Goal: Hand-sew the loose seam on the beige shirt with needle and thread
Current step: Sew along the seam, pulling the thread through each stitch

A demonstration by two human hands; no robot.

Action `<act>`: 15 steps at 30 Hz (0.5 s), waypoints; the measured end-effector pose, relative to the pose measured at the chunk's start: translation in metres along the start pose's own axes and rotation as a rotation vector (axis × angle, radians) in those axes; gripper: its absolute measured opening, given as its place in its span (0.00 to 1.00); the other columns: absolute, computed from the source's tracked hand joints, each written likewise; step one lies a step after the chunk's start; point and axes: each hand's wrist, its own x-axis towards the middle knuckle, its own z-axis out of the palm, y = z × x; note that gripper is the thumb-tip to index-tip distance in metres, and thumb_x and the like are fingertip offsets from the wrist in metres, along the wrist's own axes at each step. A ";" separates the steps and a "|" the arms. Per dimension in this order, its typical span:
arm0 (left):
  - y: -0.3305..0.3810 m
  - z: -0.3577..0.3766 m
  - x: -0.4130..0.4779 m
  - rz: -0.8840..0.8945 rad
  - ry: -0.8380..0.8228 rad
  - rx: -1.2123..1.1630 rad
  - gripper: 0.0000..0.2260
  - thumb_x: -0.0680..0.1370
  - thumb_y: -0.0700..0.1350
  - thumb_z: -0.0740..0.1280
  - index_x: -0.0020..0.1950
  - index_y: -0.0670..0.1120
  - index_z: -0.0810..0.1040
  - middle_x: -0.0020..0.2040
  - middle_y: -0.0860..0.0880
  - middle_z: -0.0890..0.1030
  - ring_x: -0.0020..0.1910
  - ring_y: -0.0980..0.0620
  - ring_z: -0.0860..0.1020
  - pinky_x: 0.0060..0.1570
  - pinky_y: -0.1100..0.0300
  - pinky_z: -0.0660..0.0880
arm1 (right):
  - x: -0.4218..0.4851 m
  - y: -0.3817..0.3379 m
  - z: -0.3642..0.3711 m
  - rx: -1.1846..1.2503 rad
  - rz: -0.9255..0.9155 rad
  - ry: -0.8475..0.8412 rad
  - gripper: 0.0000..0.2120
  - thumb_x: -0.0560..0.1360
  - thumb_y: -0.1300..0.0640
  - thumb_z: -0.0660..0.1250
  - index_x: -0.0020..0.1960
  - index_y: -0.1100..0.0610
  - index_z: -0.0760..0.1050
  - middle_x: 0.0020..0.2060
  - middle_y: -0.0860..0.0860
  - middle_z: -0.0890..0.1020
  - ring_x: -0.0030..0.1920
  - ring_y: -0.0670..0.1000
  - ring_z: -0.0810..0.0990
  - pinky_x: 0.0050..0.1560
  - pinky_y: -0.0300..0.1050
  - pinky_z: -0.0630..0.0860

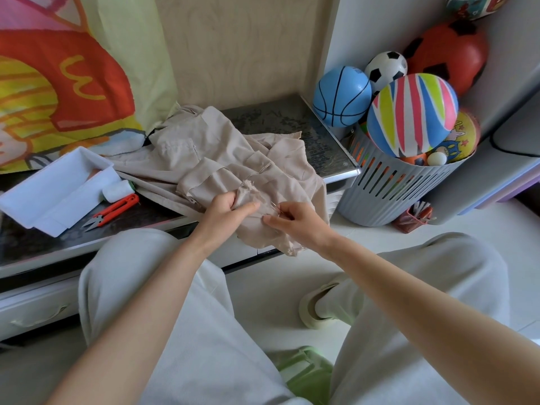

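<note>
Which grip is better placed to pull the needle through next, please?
Probably right. The right grip pinches the needle at the seam, while the left grip holds the shirt bunched beside it, steadying the cloth.

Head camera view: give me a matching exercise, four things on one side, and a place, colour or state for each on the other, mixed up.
1 thread snips
2 striped ball
3 thread spool
4 beige shirt

A on top of the grey basket
B held in the left hand
C orange handles
D white, beside the tray

Pairs: 1-C, 2-A, 3-D, 4-B
</note>
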 end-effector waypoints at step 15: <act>0.004 0.000 -0.003 0.059 0.019 -0.017 0.07 0.78 0.43 0.66 0.50 0.39 0.78 0.44 0.48 0.79 0.44 0.56 0.77 0.51 0.58 0.73 | 0.012 0.000 0.001 0.118 -0.073 0.030 0.11 0.79 0.66 0.59 0.42 0.55 0.73 0.33 0.49 0.79 0.39 0.49 0.76 0.48 0.46 0.72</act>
